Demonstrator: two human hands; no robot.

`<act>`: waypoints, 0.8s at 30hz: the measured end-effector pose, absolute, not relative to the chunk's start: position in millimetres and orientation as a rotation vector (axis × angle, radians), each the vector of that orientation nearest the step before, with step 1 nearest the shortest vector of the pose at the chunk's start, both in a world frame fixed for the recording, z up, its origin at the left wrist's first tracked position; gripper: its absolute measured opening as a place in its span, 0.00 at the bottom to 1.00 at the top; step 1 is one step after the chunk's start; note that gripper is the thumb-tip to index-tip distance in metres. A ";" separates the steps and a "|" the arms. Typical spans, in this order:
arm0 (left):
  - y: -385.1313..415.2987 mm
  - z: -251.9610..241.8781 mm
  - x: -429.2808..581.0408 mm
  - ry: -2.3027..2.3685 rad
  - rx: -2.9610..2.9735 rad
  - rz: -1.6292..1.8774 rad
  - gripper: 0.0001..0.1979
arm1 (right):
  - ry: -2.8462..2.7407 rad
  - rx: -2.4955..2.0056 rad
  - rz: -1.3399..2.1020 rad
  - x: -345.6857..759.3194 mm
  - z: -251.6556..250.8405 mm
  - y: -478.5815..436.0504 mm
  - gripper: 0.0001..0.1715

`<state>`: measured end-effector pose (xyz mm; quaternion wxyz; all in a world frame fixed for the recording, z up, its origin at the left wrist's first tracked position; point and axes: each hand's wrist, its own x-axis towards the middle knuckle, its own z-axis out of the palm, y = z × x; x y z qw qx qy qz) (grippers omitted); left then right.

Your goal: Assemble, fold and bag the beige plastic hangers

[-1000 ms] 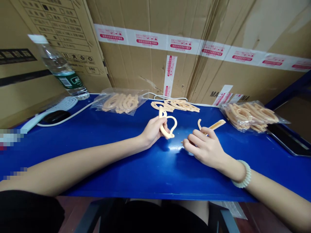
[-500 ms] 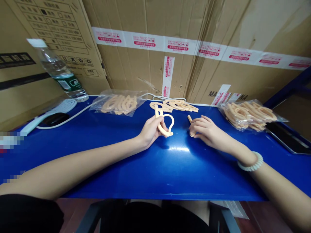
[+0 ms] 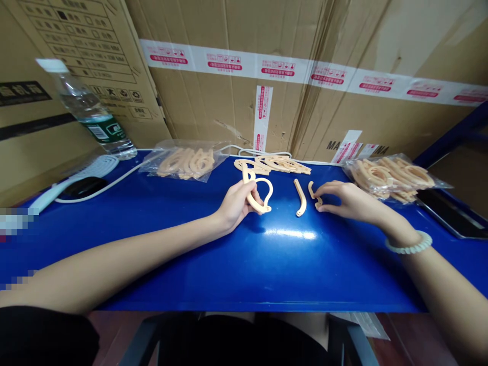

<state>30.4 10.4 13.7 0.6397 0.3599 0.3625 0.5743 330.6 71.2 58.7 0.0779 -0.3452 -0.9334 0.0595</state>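
My left hand (image 3: 238, 203) is closed around pale curved wooden hanger parts (image 3: 270, 190), held just above the blue table, with a hook-like curve standing out to the right. To the right of them a slim, bent wooden hanger arm (image 3: 300, 197) lies on the table, touched by neither hand. Beside that arm, my right hand (image 3: 343, 201) pinches a small curved wooden hook piece (image 3: 311, 189) between thumb and fingers, at the tabletop. The fingers partly cover this piece.
Loose wooden pieces (image 3: 284, 164) lie at the back of the blue table (image 3: 229, 274). Clear bags of similar pieces stand left (image 3: 186, 162) and right (image 3: 392, 178). A water bottle (image 3: 102, 127), white cable (image 3: 129, 175), phone (image 3: 453, 213) and cardboard boxes (image 3: 229, 112) surround them.
My right hand has let go of the bent hanger arm, which now lies on the table, and moved right to the small hook piece. My left hand keeps its hold.
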 end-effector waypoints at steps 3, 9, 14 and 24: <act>10.0 13.9 30.2 0.835 0.811 1.318 0.13 | -2.750 -1.004 0.119 330.1 58.3 71.2 0.18; 10.5 10.5 29.7 0.832 0.831 1.309 0.11 | -2.678 -0.955 -0.059 298.0 55.1 43.0 0.19; 10.1 8.4 29.9 0.837 0.861 1.297 0.11 | -2.741 -0.915 -0.086 281.1 38.0 37.3 0.14; 9.4 9.5 29.2 0.783 0.926 1.278 0.08 | -2.688 -0.923 -0.132 282.5 34.2 40.4 0.14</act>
